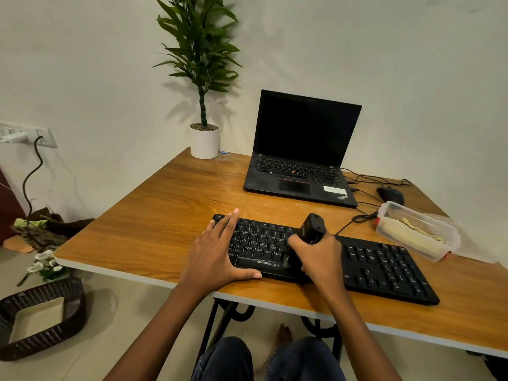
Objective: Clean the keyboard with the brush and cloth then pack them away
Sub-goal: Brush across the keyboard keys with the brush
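Observation:
A black keyboard [384, 268] lies along the front edge of the wooden table [170, 204]. My left hand [217, 254] lies flat with straight fingers on the keyboard's left end, thumb along its front edge. My right hand [320, 257] grips the black handle of a brush [312, 228], whose bristle end points down onto the keys near the space bar. A pale yellowish cloth [412, 233] lies inside an open clear plastic box [450, 240] at the right of the table.
An open black laptop [299, 149] stands behind the keyboard, with a black mouse [390, 195] and cables to its right. A potted plant [204, 141] occupies the far corner. A dark woven basket [41, 317] sits on the floor at the left.

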